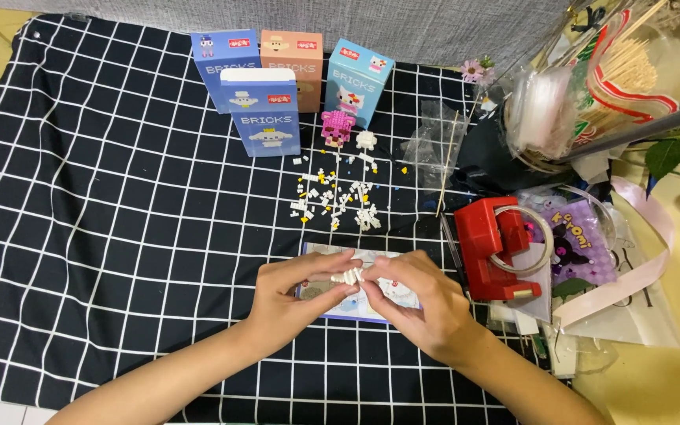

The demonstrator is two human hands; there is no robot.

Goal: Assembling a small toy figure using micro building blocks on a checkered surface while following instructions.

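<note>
Your left hand and right hand both pinch the small white build between fingertips, just above the leaflet. It's tiny and only friction-locked — squeeze unevenly and it may split, dropping pieces onto the checked cloth. The loose bricks lie near your knuckles — a forward sweep could scatter them toward the boxes.
</note>
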